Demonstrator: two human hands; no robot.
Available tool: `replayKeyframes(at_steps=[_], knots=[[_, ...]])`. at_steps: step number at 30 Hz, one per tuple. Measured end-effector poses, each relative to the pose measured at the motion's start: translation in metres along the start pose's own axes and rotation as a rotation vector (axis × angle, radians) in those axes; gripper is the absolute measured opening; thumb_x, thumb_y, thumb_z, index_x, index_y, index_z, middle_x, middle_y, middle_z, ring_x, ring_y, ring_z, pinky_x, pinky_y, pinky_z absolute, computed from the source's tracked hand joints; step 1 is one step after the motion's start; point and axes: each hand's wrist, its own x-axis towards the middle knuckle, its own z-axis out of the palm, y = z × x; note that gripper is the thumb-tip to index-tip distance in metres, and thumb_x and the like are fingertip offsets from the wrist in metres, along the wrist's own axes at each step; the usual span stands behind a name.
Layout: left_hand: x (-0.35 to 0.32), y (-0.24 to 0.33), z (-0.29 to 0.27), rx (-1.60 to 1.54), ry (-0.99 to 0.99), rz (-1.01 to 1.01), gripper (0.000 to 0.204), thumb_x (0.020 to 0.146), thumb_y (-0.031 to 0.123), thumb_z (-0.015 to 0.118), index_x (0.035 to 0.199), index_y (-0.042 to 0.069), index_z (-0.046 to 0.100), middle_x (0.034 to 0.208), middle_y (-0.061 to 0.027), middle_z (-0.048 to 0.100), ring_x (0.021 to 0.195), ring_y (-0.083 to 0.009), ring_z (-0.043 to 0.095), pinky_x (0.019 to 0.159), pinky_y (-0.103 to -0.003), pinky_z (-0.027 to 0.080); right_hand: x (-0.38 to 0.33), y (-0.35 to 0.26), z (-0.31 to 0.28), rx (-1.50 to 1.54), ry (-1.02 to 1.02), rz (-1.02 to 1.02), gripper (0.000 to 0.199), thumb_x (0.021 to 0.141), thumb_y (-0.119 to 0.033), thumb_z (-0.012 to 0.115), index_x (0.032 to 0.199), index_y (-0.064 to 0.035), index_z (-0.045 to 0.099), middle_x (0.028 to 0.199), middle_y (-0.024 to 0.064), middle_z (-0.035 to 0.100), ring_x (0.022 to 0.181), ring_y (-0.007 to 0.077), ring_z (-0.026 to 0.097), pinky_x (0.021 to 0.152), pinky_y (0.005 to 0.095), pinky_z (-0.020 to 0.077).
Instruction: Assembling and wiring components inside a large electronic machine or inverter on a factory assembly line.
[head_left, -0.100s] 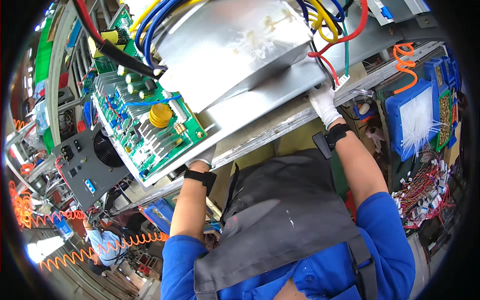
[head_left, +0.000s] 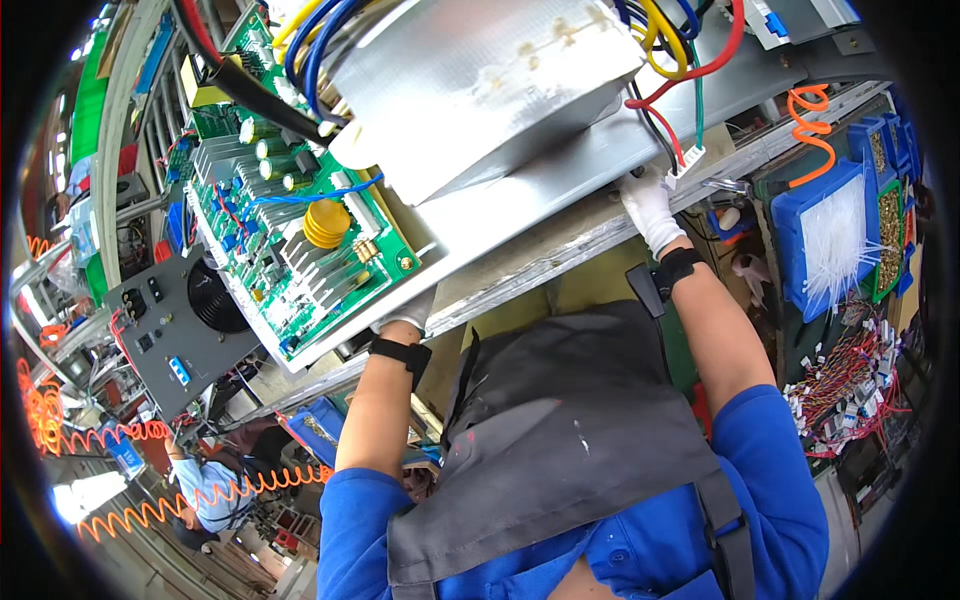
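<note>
A sheet-metal chassis (head_left: 520, 212) lies tilted across the bench edge in front of me. On it are a green circuit board (head_left: 290, 270) with a yellow coil (head_left: 326, 223), and a large silver metal box (head_left: 480, 90). My right hand (head_left: 648, 208), in a white glove, grips the chassis's near edge at the right, its fingertips partly hidden. Close to it dangles a white connector (head_left: 686, 160) on red, black and green wires. My left hand (head_left: 410, 312), also gloved, is at the near edge below the board; the chassis covers its fingers.
At the right are a blue bin of white cable ties (head_left: 835, 235), a tray of small screws (head_left: 888, 235) and bundled wires (head_left: 845, 375). An orange coiled hose (head_left: 810, 125) hangs nearby. A dark panel with a fan (head_left: 175, 330) stands left; another person (head_left: 210, 490) is beyond.
The silver box, the coil and the thick wires have shifted slightly right in view, and the board's near right corner with them. Both my hands stay in almost the same place.
</note>
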Motion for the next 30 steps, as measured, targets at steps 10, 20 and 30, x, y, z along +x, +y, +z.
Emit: replayKeyframes(at_steps=[10,20,30], knots=[[0.010,-0.066,-0.004,-2.249,-0.156,-0.750,0.032,0.089,0.019,0.046,0.115,0.007,0.059,0.113,-0.0183,0.063,0.107,-0.0361,0.058,0.092,-0.047,0.045,-0.007,-0.007,-0.007,-0.031,0.001,0.006,0.028,0.084,-0.026,0.068,0.088,0.0023,0.065,0.072,0.0102,0.065,0.062,0.0171,0.061,0.060,0.0305,0.0495],[0.000,-0.148,-0.021,-2.481,-0.236,-0.666,0.035,0.091,0.032,0.052,0.119,0.012,0.062,0.101,-0.0153,0.067,0.089,-0.0314,0.066,0.076,-0.042,0.053,-0.043,-0.052,0.030,-0.744,-0.156,-0.551,0.038,0.077,-0.018,0.062,0.113,-0.0047,0.062,0.113,0.0212,0.059,0.103,0.0395,0.058,0.090,0.0435,0.0478],[0.070,-0.229,-0.047,-2.655,0.336,-1.098,0.022,0.082,0.009,0.049,0.100,0.000,0.059,0.099,-0.0254,0.062,0.089,-0.0417,0.060,0.080,-0.050,0.049,-0.036,-0.003,0.026,-1.244,-0.261,-1.060,0.012,0.089,-0.020,0.058,0.089,-0.0084,0.060,0.081,0.0110,0.063,0.073,0.0263,0.059,0.066,0.0403,0.0494]])
